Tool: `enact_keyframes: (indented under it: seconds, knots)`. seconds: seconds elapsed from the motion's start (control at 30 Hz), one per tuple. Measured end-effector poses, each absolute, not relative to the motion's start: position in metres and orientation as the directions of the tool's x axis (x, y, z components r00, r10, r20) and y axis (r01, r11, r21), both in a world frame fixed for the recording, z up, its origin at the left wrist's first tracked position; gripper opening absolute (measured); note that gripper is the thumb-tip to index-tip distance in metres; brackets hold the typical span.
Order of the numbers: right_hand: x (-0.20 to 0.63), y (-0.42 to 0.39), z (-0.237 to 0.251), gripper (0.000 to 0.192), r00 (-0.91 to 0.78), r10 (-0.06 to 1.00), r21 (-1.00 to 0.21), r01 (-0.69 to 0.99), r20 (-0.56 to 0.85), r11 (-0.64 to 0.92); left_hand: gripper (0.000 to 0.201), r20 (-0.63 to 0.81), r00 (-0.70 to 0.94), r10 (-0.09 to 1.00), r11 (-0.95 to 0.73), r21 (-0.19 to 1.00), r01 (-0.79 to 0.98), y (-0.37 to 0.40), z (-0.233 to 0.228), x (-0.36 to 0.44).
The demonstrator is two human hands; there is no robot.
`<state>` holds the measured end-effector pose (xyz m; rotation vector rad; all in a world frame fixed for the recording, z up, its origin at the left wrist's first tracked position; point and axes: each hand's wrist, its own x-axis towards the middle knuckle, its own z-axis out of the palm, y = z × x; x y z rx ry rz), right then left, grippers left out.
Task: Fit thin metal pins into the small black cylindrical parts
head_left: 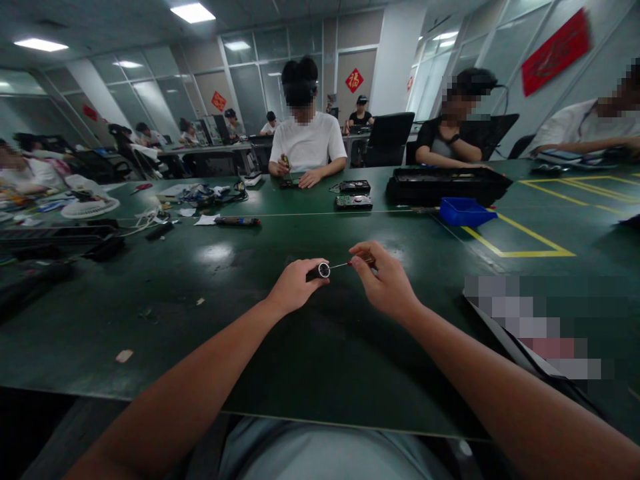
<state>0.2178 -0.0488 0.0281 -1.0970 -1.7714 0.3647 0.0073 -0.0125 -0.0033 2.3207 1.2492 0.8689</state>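
Note:
My left hand [295,285] is closed around a black cylindrical part [323,271] with a pale ring at its end, which faces right. In my right hand [380,277] is a screwdriver [363,262] with a dark red handle, pinched between thumb and fingers. Its thin metal shaft points left and its tip meets the ringed end of the part; whether it is inside cannot be made out. Both hands are held over the green table [320,360], near its middle.
Ahead lie hard drives [353,202], a long black housing [445,187] and a blue scoop-shaped bin [465,212]. A dark tube-like tool [237,221] and tangled cables [200,195] are to the left. Across the table a person [307,140] works. A blurred-out sheet [540,327] lies at right.

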Motion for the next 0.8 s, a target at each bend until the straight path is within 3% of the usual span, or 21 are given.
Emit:
enact_keyframes:
  seconds: [0.23,0.5,0.63,0.8]
  knots:
    - [0.218,-0.050,0.032,0.031,-0.052,0.881,-0.679,0.616,0.470,0.399,0.037,0.342,0.417,0.842,-0.539,0.571,0.619,-0.015,0.000,0.007]
    - [0.217,-0.054,0.034,0.029,-0.123,0.870,-0.681,0.574,0.477,0.455,0.038,0.334,0.410,0.849,-0.528,0.568,0.631,-0.013,-0.002,0.006]
    - [0.217,-0.052,0.032,0.028,-0.069,0.884,-0.704,0.577,0.462,0.413,0.038,0.328,0.411,0.851,-0.525,0.573,0.629,-0.013,-0.003,0.007]
    - [0.215,-0.044,0.025,0.018,0.053,0.901,-0.853,0.349,0.430,0.387,0.037,0.341,0.393,0.854,-0.520,0.586,0.621,-0.013,0.000,0.007]
